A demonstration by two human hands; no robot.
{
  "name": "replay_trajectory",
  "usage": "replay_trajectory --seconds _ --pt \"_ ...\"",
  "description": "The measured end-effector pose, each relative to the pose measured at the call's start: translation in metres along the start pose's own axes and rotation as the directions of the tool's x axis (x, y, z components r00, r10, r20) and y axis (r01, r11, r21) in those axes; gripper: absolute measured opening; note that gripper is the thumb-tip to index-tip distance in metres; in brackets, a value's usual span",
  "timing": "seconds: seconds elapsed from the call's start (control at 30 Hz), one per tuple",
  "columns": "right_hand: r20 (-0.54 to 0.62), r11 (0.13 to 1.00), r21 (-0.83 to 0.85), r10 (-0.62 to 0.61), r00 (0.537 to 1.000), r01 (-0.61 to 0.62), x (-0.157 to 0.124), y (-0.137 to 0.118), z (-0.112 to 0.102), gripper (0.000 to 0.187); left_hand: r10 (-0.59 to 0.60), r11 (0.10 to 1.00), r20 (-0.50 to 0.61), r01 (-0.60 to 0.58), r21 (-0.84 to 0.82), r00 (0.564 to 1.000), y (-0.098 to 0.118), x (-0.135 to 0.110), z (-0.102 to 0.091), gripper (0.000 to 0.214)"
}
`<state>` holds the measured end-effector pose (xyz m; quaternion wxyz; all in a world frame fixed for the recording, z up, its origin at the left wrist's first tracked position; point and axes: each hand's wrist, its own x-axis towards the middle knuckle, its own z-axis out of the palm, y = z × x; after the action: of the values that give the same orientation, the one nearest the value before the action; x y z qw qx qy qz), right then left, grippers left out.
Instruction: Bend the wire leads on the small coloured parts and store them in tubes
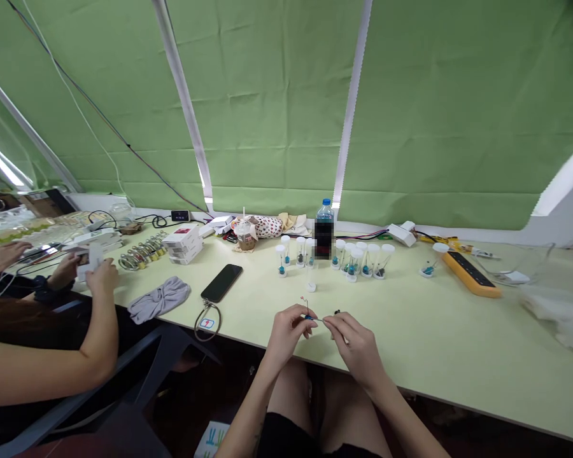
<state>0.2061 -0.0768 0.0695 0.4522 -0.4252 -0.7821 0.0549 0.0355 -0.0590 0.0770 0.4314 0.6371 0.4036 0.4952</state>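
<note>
Desk (458, 343) cut off at right of my feed. Right hand (356, 343): thumb and fingertips pinched on thin rod (319, 320), far end covered by fingers. Left hand (288, 327): fingertips grasping blue piece (309, 317), covering part of it. Piece sits between left fingertips, above desk just inside front edge; rod reaches toward it, contact too small for me to tell. Wire (307, 306) rises from piece.

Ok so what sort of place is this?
Probably a small craft workshop: several clear jars with little blue pieces inside stand on a long table, and another person sits farther along it.
</note>
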Motion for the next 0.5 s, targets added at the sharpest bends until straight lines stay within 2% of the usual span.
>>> replay_trajectory --seconds 0.1,0.27,0.37,0.5 --pt "0.093 0.962 0.211 0.155 0.984 -0.171 0.0043 -0.0046 -0.0026 0.028 0.002 1.000 0.000 -0.002 0.030 1.000 0.0008 -0.0009 -0.0005 0.013" --pt "0.237 0.792 0.435 0.359 0.903 -0.429 0.0062 -0.0002 -0.0004 0.031 0.011 0.997 -0.020 -0.009 0.073 1.000 -0.0013 -0.0022 0.0012 0.017" --pt "0.279 0.746 0.455 0.399 0.873 -0.486 0.0063 0.0026 0.0008 0.033 -0.008 0.999 -0.025 0.009 0.052 1.000 -0.0030 -0.0026 0.0025 0.018" --pt "0.332 0.677 0.539 0.377 0.865 -0.502 0.0078 0.0009 -0.0010 0.032 -0.049 0.999 -0.031 0.049 0.007 0.998 -0.0042 -0.0028 0.0034 0.017"
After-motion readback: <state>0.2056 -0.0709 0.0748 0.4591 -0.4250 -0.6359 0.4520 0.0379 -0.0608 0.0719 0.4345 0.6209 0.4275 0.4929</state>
